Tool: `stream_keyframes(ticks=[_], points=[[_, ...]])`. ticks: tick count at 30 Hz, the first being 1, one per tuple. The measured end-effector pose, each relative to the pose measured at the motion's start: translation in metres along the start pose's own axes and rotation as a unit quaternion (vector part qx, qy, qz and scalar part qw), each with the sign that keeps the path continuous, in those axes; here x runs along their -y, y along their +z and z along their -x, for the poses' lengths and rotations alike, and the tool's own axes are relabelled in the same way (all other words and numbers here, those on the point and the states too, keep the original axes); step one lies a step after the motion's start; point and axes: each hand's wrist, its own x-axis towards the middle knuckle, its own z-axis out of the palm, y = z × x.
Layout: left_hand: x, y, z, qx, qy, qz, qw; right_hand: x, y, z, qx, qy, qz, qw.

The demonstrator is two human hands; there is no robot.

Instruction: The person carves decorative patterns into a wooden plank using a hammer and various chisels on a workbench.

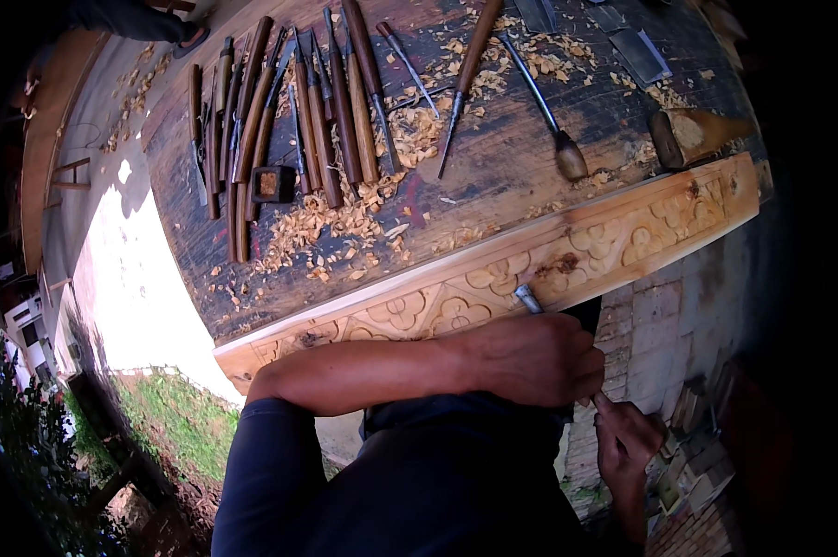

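Left grip (551, 360) and right grip (629, 436) clasp the slim grey-steel chisel (528, 299); I'd pare the long, carved pale-wood board (461, 314) shallowly.

Sunlit floor (131, 278) glaring white at left, shaded tabletop (507, 162), black curved fisheye vignette

Head-worn fisheye camera faces down at close range; workbench (493, 172) at 12 o'clock, wearer's torso (456, 473) at 6 o'clock.
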Motion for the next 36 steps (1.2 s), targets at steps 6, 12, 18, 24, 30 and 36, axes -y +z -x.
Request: stream_keyframes(ticks=[6, 12, 18, 24, 30, 36], points=[[-0.001, -0.002, 0.000, 0.015, -0.019, 0.000, 1.000, 0.000, -0.001, -0.006, 0.004, -0.001, -0.015, 1.000], [0.000, -0.003, -0.001, 0.019, -0.032, 0.009, 0.999, 0.007, -0.006, -0.013, 0.014, 0.023, -0.011, 1.000], [0.002, -0.006, -0.004, -0.014, -0.042, 0.042, 0.998, 0.021, -0.020, -0.022, 0.040, 0.065, -0.018, 0.997], [0.003, -0.006, -0.007, -0.019, -0.065, 0.057, 0.996, 0.007, -0.021, -0.028, 0.040, 0.056, -0.037, 0.997], [0.004, -0.003, -0.008, -0.022, -0.079, 0.057, 0.995, 0.002, -0.020, -0.033, 0.033, 0.040, -0.049, 0.997], [0.003, -0.004, -0.007, -0.020, -0.092, 0.060, 0.994, 0.000, -0.023, -0.038, 0.039, 0.036, -0.039, 0.998]])
